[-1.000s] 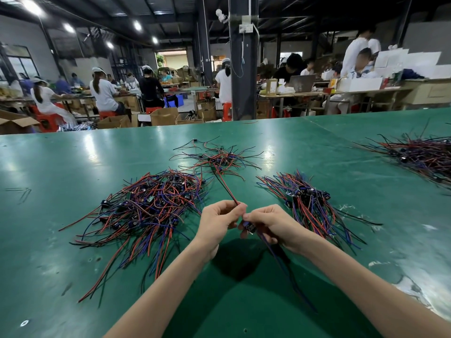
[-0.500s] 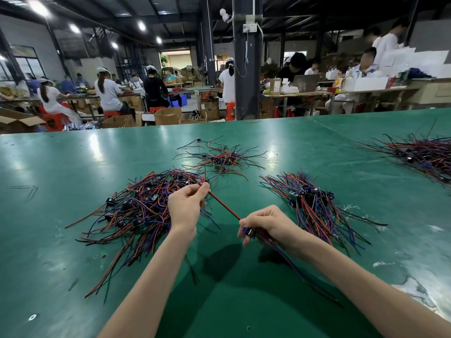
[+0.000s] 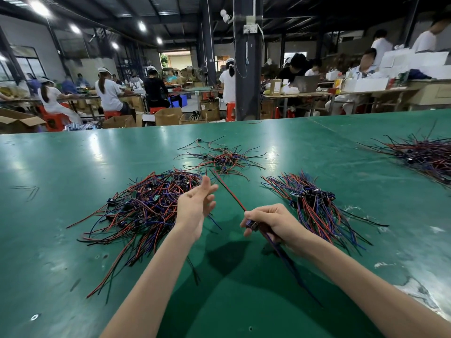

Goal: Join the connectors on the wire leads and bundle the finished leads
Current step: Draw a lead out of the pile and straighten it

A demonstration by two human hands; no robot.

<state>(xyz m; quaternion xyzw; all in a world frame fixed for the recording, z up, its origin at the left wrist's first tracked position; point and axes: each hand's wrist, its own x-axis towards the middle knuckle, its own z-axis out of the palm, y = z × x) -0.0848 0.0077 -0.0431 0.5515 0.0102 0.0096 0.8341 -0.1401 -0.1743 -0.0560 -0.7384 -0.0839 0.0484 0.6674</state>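
Note:
My right hand (image 3: pixel 271 222) pinches a small blue connector (image 3: pixel 251 225) of a joined lead. Its red and black wires (image 3: pixel 229 193) run up and left over the green table (image 3: pixel 73 162); its blue wires (image 3: pixel 288 262) trail down past my wrist. My left hand (image 3: pixel 196 202) hovers with straight fingers and holds nothing, at the right edge of a large pile of red, blue and black leads (image 3: pixel 146 206). A tidier pile of leads (image 3: pixel 314 203) lies just right of my right hand. A smaller scattered pile (image 3: pixel 224 161) sits farther back.
Another heap of leads (image 3: pixel 429 158) lies at the table's far right. Beyond the table's back edge stand a dark pillar (image 3: pixel 247 69), cardboard boxes (image 3: pixel 168 115) and other workers seated at benches.
My left hand let go of the red and black wires, moved left and up from my right hand, and opened over the large pile. My right hand kept the connector.

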